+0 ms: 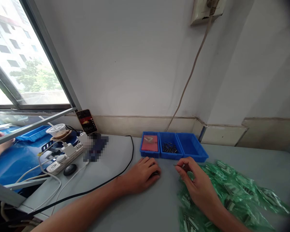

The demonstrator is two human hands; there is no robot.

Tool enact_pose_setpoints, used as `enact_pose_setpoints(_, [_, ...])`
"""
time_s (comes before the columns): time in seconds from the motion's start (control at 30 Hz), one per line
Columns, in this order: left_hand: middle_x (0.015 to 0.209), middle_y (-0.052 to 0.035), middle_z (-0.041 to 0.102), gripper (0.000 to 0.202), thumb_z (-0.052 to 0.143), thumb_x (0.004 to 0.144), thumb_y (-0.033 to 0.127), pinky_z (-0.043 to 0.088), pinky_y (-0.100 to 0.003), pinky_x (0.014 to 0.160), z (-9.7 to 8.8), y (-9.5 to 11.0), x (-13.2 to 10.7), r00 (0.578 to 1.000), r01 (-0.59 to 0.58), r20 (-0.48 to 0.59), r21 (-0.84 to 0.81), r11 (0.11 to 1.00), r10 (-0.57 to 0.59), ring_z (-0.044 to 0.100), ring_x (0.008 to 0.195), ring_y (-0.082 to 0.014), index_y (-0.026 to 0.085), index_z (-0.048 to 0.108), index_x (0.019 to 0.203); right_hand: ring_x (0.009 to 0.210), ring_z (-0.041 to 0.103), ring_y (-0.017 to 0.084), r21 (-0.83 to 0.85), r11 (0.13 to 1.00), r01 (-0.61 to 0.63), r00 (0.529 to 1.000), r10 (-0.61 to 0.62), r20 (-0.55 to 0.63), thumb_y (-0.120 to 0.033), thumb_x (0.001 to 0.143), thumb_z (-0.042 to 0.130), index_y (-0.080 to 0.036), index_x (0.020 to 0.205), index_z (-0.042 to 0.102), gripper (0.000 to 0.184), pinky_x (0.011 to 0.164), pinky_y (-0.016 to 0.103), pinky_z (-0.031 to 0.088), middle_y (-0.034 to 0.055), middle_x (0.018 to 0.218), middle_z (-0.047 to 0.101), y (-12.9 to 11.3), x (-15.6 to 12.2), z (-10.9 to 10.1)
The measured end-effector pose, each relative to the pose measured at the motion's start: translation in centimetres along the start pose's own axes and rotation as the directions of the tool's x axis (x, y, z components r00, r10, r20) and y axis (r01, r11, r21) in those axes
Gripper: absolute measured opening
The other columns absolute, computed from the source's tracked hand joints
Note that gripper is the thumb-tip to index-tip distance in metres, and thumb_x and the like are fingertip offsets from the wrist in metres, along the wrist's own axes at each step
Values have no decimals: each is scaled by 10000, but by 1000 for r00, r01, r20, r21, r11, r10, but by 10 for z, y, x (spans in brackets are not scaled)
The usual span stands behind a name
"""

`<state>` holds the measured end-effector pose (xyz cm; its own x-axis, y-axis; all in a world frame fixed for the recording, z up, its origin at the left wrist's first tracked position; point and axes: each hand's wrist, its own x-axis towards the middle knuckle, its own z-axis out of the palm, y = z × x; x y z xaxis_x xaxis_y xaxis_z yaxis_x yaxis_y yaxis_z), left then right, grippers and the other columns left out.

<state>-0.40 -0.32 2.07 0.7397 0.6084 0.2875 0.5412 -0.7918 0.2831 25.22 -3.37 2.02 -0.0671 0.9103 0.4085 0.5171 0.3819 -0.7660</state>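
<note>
Ref for all positions: the middle blue plastic bin [171, 156] of the three in a row.

Key relation: slim dark-silver metal piece [175, 165] is just in front of that bin, towards its right front corner, outside the wall. It pokes out of the right hand [194, 182], left of the thumb and index tips. Long axis looks roughly parallel to the bin's front wall, visible end pointing left. Can't tell if it's touching the grey tabletop [159, 209] or just above it.

Right hand is nearer the bin: thumb and index pinched on the piece. Left hand [144, 172] sits in front and to the left of the bin, palm down, fingers curled. Something dark shows under its index side; can't tell if it's a held part or shadow, so grip state there unknown.

Piece itself: thin, narrow, metallic, mostly covered by fingertips. End shape too small to read. The heap of slender dark metal pieces [169, 148] in the ref bin looks similar, lying at mixed angles.

Also: right-hand blue plastic bin [190, 145] adjoins the ref bin; shiny green see-through plastic bags [234, 185] with metal parts lie in front and to the right, partly behind the right forearm.
</note>
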Motion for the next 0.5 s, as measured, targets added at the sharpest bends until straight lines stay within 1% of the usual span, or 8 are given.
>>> enact_pose_setpoints(0.1, [1169,-73,623,115,536,1098,266,456,-369,971,1,-1,-1,1000,-3,-12,6,1000,3,557,1059,-233,217,602,1179,795,649,221,6,1000,0,1000,0,11,-474,1050,582,-268,1011,648,220,533,276,464,36,890,677,2,-1,1])
enact_pose_setpoints(0.27, [1161,-77,623,124,530,1098,269,459,-367,968,1,-2,0,1000,-12,-16,-1,1000,12,563,1055,-234,219,605,1183,888,704,238,30,999,41,999,-41,9,-466,1031,617,-267,1000,690,214,693,310,557,52,978,740,4,0,1])
enact_pose_setpoints(0.37, [1156,-78,622,120,530,1097,271,461,-365,965,1,-2,0,1000,-10,-17,-5,1000,10,563,1052,-235,217,606,1173,856,711,234,70,997,11,1000,-12,19,-469,1010,643,-265,1007,715,216,690,307,561,46,951,752,5,2,1])
enact_pose_setpoints(0.5, [1163,-74,623,124,532,1099,263,454,-367,978,2,-2,0,1000,-6,-16,-3,1000,5,562,1060,-232,221,604,1190,762,700,215,203,977,-65,997,56,51,-493,1006,648,-256,1045,724,252,704,314,563,40,907,751,6,5,1])
